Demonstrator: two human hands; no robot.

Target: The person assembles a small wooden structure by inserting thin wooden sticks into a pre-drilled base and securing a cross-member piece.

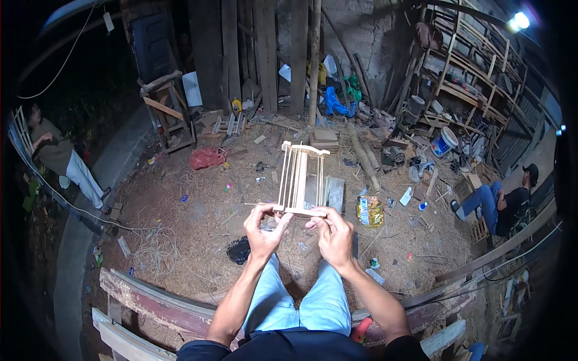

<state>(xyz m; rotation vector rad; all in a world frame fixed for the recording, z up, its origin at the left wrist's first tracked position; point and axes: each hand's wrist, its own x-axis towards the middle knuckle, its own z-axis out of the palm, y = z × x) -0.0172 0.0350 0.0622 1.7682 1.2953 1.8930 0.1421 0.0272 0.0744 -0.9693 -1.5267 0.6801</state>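
Left hand, right hand, fingers of both pinching small wooden slatted frame (held upright)

We see a night scene lit mostly by one hard white lamp at the upper right, which flares into a small halo with a faint purple fringe; its light falls across the wooden racks and the littered dirt floor, leaving the middle evenly but only moderately bright; the upper left sinks into near black, and a seated person there is dim and grainy; the two hands and the pale slatted wooden frame are fairly sharp, with soft shadows beneath them; the fisheye bends planks and cables toward the rim; dark vignetting closes every corner; far detail smears.
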